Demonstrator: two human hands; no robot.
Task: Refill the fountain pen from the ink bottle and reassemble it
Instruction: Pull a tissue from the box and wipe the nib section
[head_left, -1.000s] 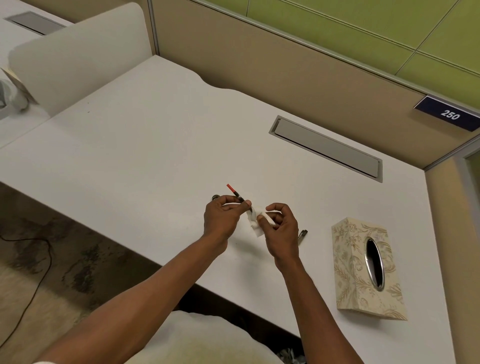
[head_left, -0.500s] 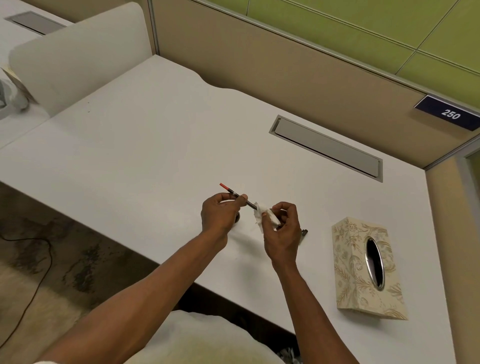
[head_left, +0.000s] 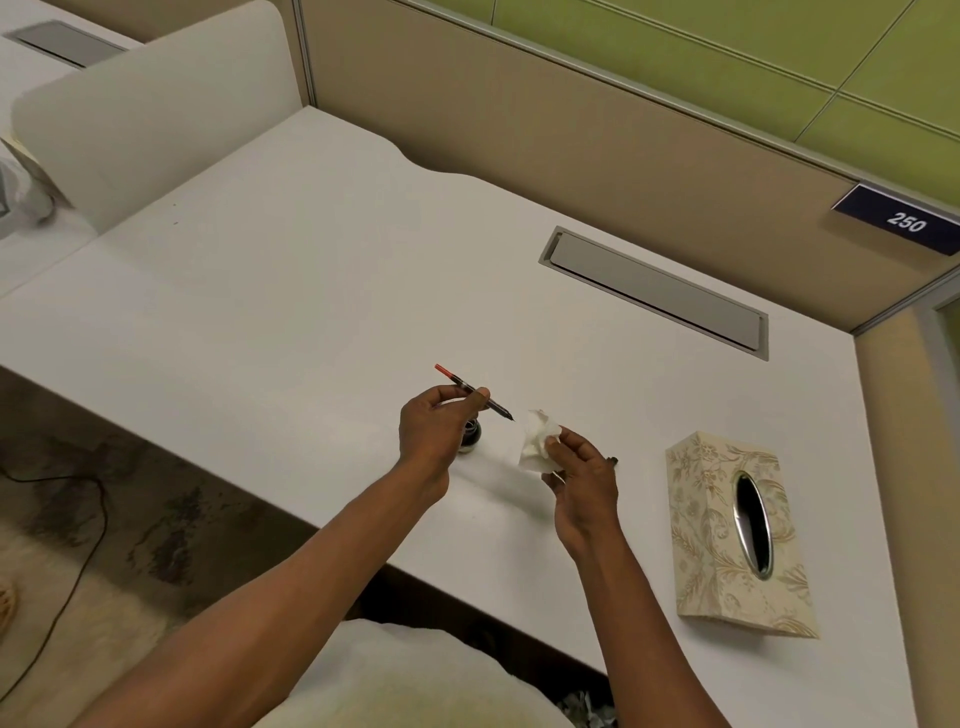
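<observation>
My left hand (head_left: 436, 426) pinches the thin dark inner part of the fountain pen (head_left: 470, 388), red end up and to the left, nib end pointing right and down. Just under that hand stands the small dark ink bottle (head_left: 471, 433), partly hidden by my fingers. My right hand (head_left: 582, 478) holds a crumpled white tissue (head_left: 537, 441) a short way right of the nib, apart from it. A small dark pen part (head_left: 612, 460) peeks out on the desk behind my right hand.
A patterned cream tissue box (head_left: 722, 525) lies on the white desk (head_left: 311, 291) to the right. A grey cable flap (head_left: 654, 291) is set into the desk at the back. Beige partition walls close the back and right; the desk's front edge runs below my wrists.
The tissue has come off the nib; my right hand has drawn it away to the right and down. My left hand has lifted the pen part slightly, uncovering the ink bottle.
</observation>
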